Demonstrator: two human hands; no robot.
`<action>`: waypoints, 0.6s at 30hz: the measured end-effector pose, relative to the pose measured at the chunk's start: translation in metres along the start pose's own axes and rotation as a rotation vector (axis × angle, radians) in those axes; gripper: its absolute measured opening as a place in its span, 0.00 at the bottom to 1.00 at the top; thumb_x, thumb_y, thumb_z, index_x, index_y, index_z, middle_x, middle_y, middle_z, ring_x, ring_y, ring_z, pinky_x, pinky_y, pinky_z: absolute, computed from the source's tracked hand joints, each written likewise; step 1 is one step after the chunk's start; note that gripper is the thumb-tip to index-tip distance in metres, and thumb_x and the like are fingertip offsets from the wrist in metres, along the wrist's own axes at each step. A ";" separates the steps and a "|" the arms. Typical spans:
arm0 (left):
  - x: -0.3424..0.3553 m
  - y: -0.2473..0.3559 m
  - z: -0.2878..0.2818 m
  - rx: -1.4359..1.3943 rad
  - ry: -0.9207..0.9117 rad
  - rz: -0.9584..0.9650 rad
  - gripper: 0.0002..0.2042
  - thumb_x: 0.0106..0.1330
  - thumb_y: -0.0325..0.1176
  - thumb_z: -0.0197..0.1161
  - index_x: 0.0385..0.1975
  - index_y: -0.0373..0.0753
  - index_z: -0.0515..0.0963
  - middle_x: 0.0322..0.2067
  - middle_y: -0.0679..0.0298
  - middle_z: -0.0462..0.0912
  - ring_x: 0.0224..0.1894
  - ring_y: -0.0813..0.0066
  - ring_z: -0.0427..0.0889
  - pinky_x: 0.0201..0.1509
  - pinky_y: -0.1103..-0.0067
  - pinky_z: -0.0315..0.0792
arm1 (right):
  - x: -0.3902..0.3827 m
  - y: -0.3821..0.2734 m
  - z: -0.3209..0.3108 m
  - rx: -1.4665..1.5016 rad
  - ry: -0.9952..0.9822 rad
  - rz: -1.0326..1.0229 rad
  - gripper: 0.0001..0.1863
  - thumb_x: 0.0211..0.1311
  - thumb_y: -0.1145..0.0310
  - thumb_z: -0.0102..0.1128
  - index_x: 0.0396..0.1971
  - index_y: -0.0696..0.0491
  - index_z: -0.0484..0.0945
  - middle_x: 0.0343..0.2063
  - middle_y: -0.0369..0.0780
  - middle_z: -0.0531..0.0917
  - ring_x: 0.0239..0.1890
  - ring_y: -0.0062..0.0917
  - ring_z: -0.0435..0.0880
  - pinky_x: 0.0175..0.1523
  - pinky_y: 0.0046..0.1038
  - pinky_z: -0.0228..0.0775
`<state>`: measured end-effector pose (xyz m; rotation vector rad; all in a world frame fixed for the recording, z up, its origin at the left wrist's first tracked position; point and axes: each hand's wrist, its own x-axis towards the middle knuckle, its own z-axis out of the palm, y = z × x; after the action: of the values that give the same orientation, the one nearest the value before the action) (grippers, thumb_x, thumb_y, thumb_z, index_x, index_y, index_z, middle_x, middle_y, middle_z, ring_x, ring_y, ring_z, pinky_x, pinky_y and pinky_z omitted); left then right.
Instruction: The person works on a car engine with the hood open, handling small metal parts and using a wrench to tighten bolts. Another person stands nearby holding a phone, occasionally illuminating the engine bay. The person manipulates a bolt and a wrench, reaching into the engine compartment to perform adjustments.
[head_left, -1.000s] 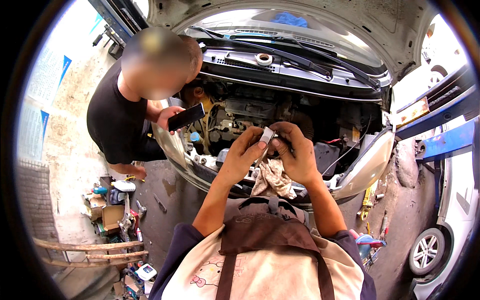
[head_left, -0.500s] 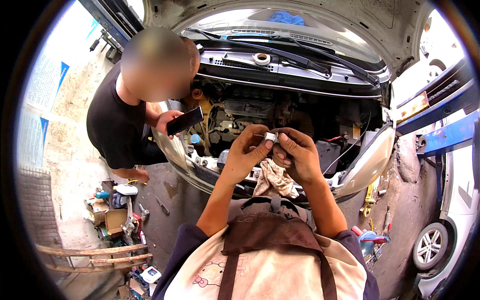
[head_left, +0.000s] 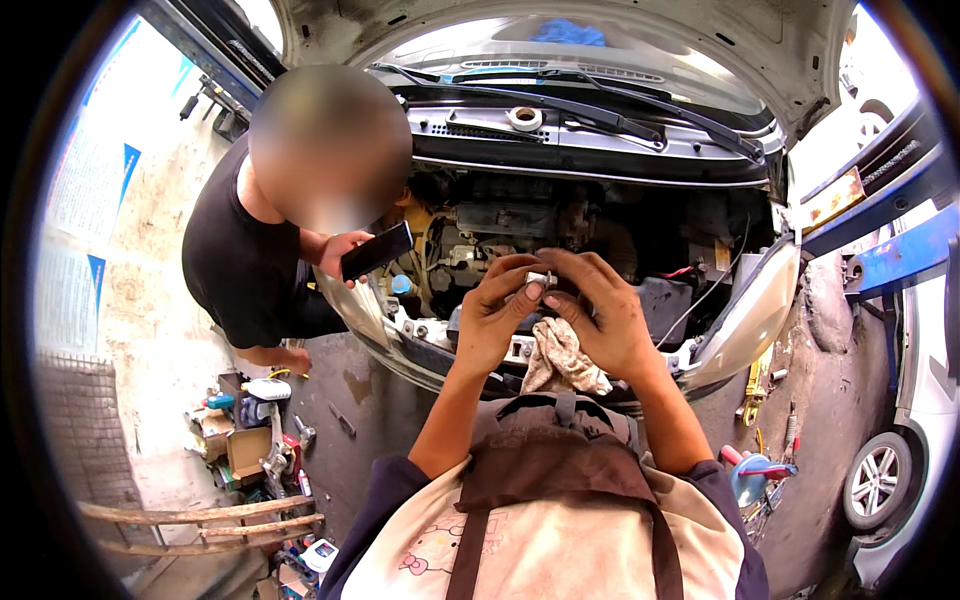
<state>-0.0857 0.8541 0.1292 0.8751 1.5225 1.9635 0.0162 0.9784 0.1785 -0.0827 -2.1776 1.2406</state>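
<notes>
Both hands are raised near the open engine bay [head_left: 600, 230]. The left hand [head_left: 495, 320] and right hand [head_left: 600, 320] pinch a small metal part [head_left: 541, 279] between fingertips. It looks light, stiff, perhaps oily; its ends seem best for holding. A rag [head_left: 562, 358] hangs under the right palm.

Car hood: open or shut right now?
Open. The hood is raised above the windshield wipers, and the engine bay lies exposed.

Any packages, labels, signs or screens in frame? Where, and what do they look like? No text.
Phone: dark slab in the co-worker's hand, left of the engine bay; screen dark.
Wall posters: far left, white with blue shapes.
Cardboard box: open, brown, on the floor lower left.
Sign plate: yellowish, on the blue lift arm, right.
</notes>
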 end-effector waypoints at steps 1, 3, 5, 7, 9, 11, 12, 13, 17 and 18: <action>0.000 -0.002 0.000 -0.021 0.001 -0.008 0.15 0.61 0.36 0.62 0.42 0.32 0.77 0.46 0.62 0.71 0.44 0.77 0.72 0.45 0.83 0.68 | -0.002 0.002 -0.004 -0.027 -0.121 0.086 0.17 0.54 0.75 0.57 0.45 0.56 0.74 0.37 0.46 0.77 0.36 0.39 0.77 0.41 0.31 0.70; -0.003 -0.005 -0.001 -0.005 0.005 -0.032 0.15 0.63 0.38 0.60 0.41 0.31 0.77 0.45 0.63 0.71 0.41 0.79 0.72 0.41 0.83 0.68 | -0.001 0.004 -0.010 -0.023 -0.181 0.103 0.16 0.54 0.76 0.57 0.45 0.56 0.74 0.34 0.45 0.77 0.35 0.39 0.77 0.41 0.31 0.70; -0.002 0.000 0.004 -0.008 0.006 -0.106 0.15 0.64 0.38 0.59 0.40 0.31 0.76 0.44 0.63 0.70 0.40 0.79 0.72 0.42 0.84 0.67 | 0.002 0.008 -0.013 -0.019 -0.184 0.086 0.15 0.53 0.76 0.57 0.43 0.57 0.75 0.33 0.46 0.78 0.35 0.40 0.78 0.40 0.31 0.70; -0.001 0.001 0.006 -0.009 0.000 -0.145 0.14 0.65 0.37 0.57 0.39 0.31 0.75 0.44 0.63 0.70 0.39 0.80 0.72 0.42 0.84 0.66 | 0.001 0.010 -0.011 0.008 -0.116 0.100 0.14 0.53 0.76 0.58 0.42 0.58 0.75 0.33 0.46 0.78 0.35 0.41 0.78 0.40 0.31 0.70; 0.000 -0.004 0.004 -0.009 -0.012 -0.148 0.13 0.66 0.37 0.55 0.38 0.31 0.73 0.44 0.63 0.70 0.37 0.81 0.71 0.43 0.84 0.66 | 0.000 0.011 -0.007 0.014 -0.056 0.115 0.14 0.53 0.76 0.59 0.41 0.58 0.75 0.33 0.46 0.79 0.35 0.42 0.79 0.40 0.31 0.70; 0.001 -0.006 0.003 0.012 -0.008 -0.078 0.13 0.66 0.36 0.54 0.39 0.31 0.73 0.42 0.64 0.71 0.37 0.81 0.71 0.43 0.84 0.65 | -0.003 0.011 -0.003 0.002 -0.002 0.136 0.13 0.52 0.75 0.59 0.40 0.59 0.75 0.33 0.46 0.79 0.35 0.42 0.79 0.40 0.30 0.71; 0.001 -0.007 0.003 0.023 -0.006 -0.043 0.12 0.67 0.36 0.53 0.39 0.31 0.73 0.42 0.64 0.72 0.37 0.82 0.71 0.43 0.84 0.65 | -0.003 0.011 -0.002 -0.031 0.013 0.136 0.13 0.53 0.75 0.59 0.40 0.59 0.75 0.33 0.47 0.79 0.35 0.41 0.79 0.40 0.30 0.71; -0.002 -0.001 0.008 -0.109 0.019 -0.187 0.12 0.66 0.35 0.52 0.41 0.33 0.72 0.38 0.66 0.74 0.37 0.82 0.71 0.42 0.84 0.66 | -0.004 0.010 -0.001 -0.063 0.030 0.139 0.13 0.53 0.75 0.59 0.40 0.59 0.75 0.33 0.47 0.79 0.35 0.41 0.79 0.40 0.30 0.71; 0.000 0.007 0.008 -0.060 0.005 -0.200 0.13 0.65 0.36 0.55 0.44 0.34 0.72 0.36 0.66 0.76 0.38 0.83 0.72 0.43 0.84 0.67 | -0.005 0.011 0.002 -0.095 0.082 0.122 0.12 0.54 0.74 0.59 0.39 0.60 0.75 0.33 0.47 0.79 0.35 0.41 0.80 0.39 0.30 0.71; 0.000 0.008 0.009 -0.114 0.029 -0.200 0.13 0.65 0.36 0.56 0.44 0.34 0.72 0.37 0.66 0.76 0.38 0.83 0.73 0.43 0.85 0.67 | -0.005 0.011 0.002 -0.093 0.103 0.106 0.12 0.55 0.74 0.58 0.39 0.60 0.75 0.31 0.46 0.80 0.34 0.39 0.80 0.38 0.29 0.71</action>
<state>-0.0787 0.8584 0.1381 0.6243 1.4381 1.9031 0.0166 0.9811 0.1664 -0.2976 -2.1649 1.1650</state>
